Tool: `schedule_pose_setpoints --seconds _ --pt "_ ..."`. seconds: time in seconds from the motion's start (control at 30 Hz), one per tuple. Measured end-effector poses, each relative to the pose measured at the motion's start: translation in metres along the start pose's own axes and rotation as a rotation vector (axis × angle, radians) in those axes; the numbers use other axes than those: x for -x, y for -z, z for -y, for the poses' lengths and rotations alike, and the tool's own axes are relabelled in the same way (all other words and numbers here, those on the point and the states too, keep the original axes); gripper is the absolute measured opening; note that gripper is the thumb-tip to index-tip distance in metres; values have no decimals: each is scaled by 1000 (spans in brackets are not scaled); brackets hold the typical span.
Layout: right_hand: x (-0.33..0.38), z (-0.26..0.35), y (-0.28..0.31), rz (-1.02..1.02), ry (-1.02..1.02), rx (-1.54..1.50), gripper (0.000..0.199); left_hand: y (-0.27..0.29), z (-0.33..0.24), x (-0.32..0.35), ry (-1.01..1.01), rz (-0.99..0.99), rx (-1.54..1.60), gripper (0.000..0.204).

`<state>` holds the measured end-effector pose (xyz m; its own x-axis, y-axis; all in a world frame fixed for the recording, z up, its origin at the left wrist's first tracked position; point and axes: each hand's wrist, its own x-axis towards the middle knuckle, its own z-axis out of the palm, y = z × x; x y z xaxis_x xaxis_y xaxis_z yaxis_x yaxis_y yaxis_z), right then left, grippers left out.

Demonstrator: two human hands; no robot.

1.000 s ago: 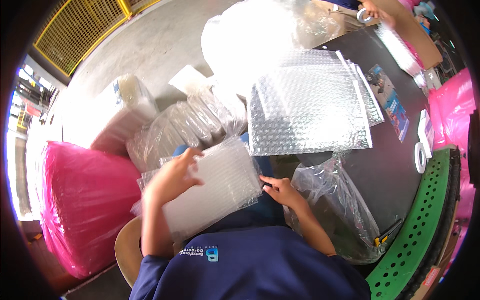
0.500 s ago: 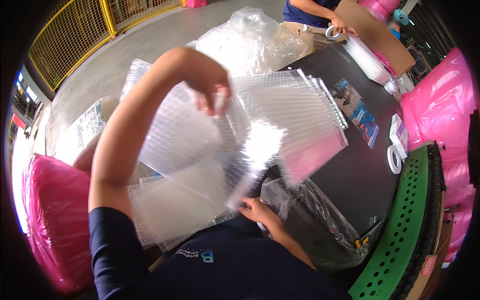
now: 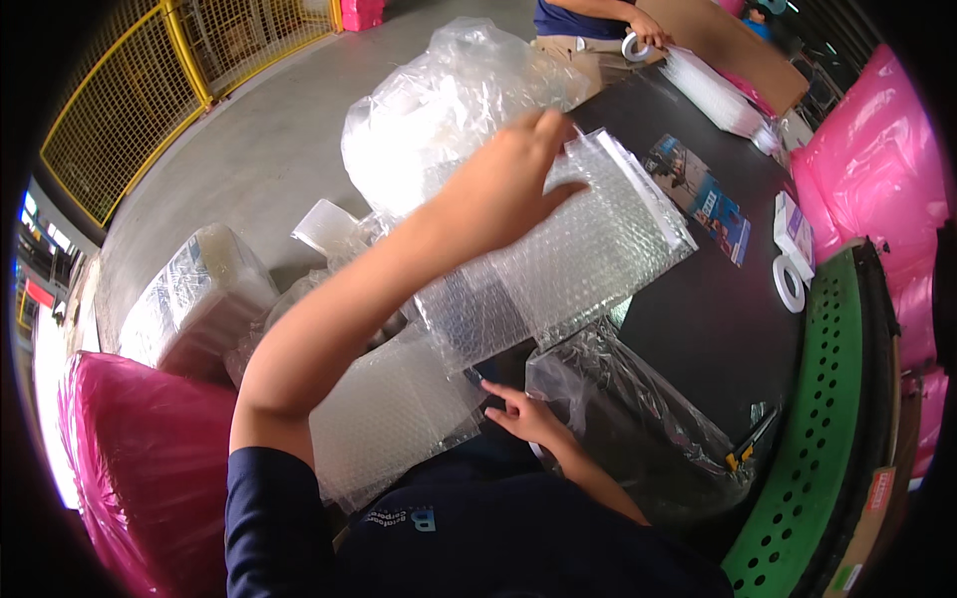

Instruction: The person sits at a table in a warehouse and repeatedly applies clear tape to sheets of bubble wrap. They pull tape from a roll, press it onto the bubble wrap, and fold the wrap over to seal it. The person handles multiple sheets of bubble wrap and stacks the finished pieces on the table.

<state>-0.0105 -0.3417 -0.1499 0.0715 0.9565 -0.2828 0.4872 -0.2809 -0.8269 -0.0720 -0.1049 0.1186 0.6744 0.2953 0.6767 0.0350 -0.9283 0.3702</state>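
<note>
A clear bubble-wrap bag [image 3: 588, 254] lies flat on a stack of similar ones on the black table, a pale strip along its right edge. My left hand [image 3: 518, 174] reaches across to its far side. The thumb is spread away from the bent fingers, over the bag; the fingertips are partly hidden. Near the bag's close corner is my right hand [image 3: 528, 417], open, index finger pointing left and nothing in it. Another bubble-wrap sheet [image 3: 384, 419] lies at the near left, partly under my left forearm.
Loose clear plastic film [image 3: 638, 419] and a yellow-and-black cutter [image 3: 740, 456] lie at the near right. A tape roll [image 3: 788, 284], white box [image 3: 794, 234] and printed leaflet [image 3: 713, 214] sit farther right. A co-worker's hand [image 3: 650, 30] holds tape beyond. Pink wrapped bundles [image 3: 150, 468] flank the table.
My left hand has swung right and away from me, and the blurred bubble wrap now lies flat on the stack. My right hand's fingers have opened and come off the wrap's near end.
</note>
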Motion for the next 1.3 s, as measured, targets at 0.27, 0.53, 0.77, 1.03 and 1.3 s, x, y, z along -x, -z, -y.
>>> schedule_pose_setpoints --seconds 0.27,0.53,0.77,1.03,1.3 --pt "10 60 -1 -337 381 -42 47 -5 -58 203 846 806 381 26" --pt "3 63 -52 -315 616 398 67 -14 -36 305 1485 625 1203 27" --pt "9 69 -56 -223 575 455 88 -9 -27 314 1231 834 1193 26" --pt "10 80 -32 -223 582 590 102 -18 -33 317 1317 818 1419 24" --pt "6 78 10 84 559 597 96 -12 -40 297 1132 849 1243 28"
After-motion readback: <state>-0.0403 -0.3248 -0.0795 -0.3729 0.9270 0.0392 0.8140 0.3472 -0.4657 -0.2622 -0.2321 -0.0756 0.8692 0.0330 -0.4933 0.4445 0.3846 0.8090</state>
